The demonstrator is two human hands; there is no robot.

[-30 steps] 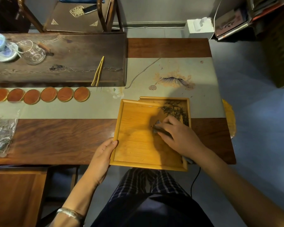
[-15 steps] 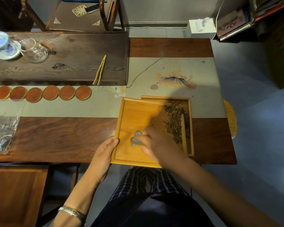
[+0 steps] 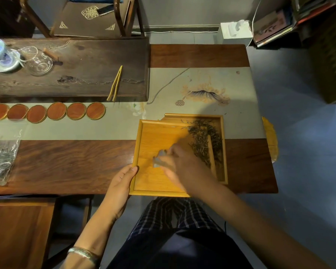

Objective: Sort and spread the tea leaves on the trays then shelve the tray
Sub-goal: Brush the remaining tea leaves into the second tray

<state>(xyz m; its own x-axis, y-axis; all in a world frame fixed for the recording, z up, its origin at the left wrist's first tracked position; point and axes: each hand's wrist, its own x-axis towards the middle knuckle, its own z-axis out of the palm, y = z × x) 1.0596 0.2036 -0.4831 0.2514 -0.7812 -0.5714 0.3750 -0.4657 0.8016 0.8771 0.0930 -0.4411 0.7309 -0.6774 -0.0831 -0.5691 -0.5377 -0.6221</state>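
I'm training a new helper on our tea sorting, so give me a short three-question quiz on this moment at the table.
1. True or false: the tea leaves are spread evenly over the whole upper tray.
2. Which hand holds the small grey tool? A) the left hand B) the right hand C) neither
3. Fill in: the left hand grips the upper tray at its near ____ edge.

Key
1. False: they lie heaped along its right side, spilling into the lower tray.
2. B
3. left
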